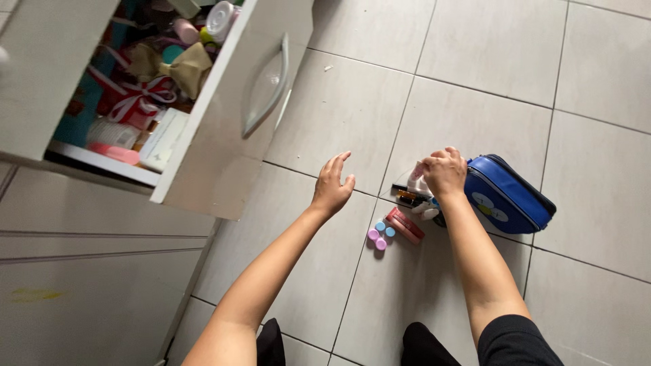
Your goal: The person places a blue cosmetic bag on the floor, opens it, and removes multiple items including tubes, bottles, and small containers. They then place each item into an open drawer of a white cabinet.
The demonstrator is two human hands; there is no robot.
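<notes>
While the left hand point(332, 186) is held spread above the tile floor point(339, 115), a small white item point(415, 181) is pinched by the right hand point(444, 173) beside the blue pouch point(505, 196).

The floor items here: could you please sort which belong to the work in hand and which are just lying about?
In hand:
right hand, closed on a small white item
blue pouch
left hand, open, empty

Lying about:
pink tubes
pink and blue round caps
open drawer of ribbons and bottles

White flat box point(161, 140) at front of open drawer; pink slim packets point(405, 225) on floor tiles.
</notes>
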